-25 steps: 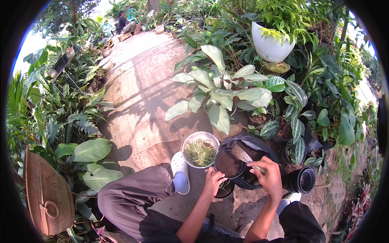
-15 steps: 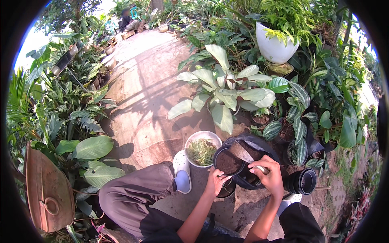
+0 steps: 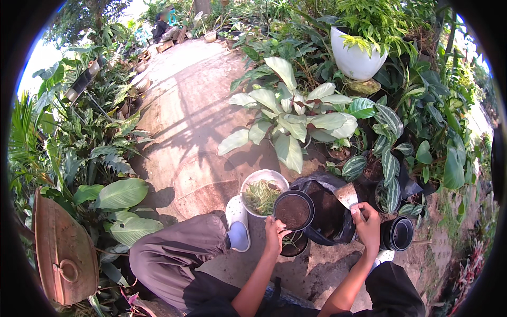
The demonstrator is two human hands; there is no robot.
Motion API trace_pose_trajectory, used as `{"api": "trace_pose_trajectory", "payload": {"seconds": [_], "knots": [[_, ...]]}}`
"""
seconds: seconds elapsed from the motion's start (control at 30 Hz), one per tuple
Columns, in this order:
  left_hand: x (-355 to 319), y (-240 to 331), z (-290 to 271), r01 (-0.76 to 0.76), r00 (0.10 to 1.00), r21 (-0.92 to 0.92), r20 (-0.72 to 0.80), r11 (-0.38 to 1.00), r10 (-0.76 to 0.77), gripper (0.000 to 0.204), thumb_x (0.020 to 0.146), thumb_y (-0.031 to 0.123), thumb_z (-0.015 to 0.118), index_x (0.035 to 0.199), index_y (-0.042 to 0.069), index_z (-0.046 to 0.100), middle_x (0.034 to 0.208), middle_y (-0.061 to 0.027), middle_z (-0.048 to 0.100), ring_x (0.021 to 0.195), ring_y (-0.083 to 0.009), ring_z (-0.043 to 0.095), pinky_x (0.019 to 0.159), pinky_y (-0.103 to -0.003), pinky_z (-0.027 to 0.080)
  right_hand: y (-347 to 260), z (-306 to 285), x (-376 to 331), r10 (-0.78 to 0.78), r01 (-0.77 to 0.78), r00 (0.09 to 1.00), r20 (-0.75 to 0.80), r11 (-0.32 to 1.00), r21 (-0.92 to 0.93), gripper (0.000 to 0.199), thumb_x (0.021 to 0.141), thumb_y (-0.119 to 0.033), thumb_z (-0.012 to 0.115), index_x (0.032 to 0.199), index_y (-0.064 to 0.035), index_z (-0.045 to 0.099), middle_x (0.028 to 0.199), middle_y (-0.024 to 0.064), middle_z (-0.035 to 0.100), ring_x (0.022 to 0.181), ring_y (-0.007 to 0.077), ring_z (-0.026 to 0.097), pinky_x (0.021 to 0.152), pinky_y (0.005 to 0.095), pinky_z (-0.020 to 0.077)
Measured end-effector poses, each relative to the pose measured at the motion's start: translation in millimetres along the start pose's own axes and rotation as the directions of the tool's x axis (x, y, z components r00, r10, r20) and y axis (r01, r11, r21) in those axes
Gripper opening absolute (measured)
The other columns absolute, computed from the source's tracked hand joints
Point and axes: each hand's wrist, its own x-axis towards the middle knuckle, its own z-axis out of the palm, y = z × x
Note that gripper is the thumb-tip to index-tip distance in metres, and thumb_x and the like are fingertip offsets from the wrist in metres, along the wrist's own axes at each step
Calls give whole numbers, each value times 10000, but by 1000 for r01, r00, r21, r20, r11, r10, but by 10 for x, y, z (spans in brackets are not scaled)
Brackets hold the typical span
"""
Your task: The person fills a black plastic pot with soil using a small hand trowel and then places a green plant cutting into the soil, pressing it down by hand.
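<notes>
My left hand [image 3: 275,235] grips the near rim of a round black plastic pot [image 3: 311,201] nearly full of dark brown soil [image 3: 292,212]. The pot is held up between a pale bowl and a black plastic bag [image 3: 346,232] of soil. In my right hand [image 3: 367,224] is a small trowel [image 3: 346,195], its flat, soil-smeared blade pointing up and away over the bag's right edge. Below the held pot stands another black pot [image 3: 294,245] with some thin green blades in it, partly covered.
The pale bowl [image 3: 245,190] holds thin grassy cuttings. Nested black pots [image 3: 400,234] lie right of the bag. A pale-leaved plant [image 3: 290,124] stands ahead, near a white planter [image 3: 356,61]. A rusty metal vessel [image 3: 63,248] is at left. Far along the path sits a person [image 3: 161,29].
The trowel has moved right, from over the held pot to the bag's right edge. The pot in my left hand shifted slightly left, and its soil surface now looks flatter and fuller.
</notes>
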Motion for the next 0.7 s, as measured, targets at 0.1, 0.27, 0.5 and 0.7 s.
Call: {"api": "trace_pose_trajectory", "payload": {"seconds": [0.1,0.27,0.5,0.7], "knots": [[-4,81,1,-19,1000,19,11,1000,19,249,794,94,586,949,137,396,893,-34,461,797,-176,553,797,-489,577,284,36,47,148,-125,976,161,981,-147,210,800,-131,760,971,-31,689,671,79,655,636,101,631,581,278,449],[-99,188,167,-3,1000,-11,5,1000,3,249,780,87,575,945,130,393,938,-55,468,830,-218,570,790,-501,583,1041,591,293,295,-284,880,372,955,-84,175,818,-105,764,961,-71,669,634,28,595,522,94,541,439,283,408],[16,37,-15,7,999,-62,-35,998,-10,232,789,85,568,933,139,394,1018,-77,456,923,-275,537,824,-535,554,1175,1518,686,147,-155,969,198,987,27,134,874,-178,724,940,-104,633,648,22,580,529,116,563,447,302,456],[-1,76,81,-4,1000,-82,-23,997,2,225,793,97,569,936,150,403,1000,-56,460,908,-248,523,809,-503,540,1483,1680,812,239,-231,957,163,971,-66,209,866,-259,736,979,-120,626,792,120,676,641,230,670,573,399,517]]}}
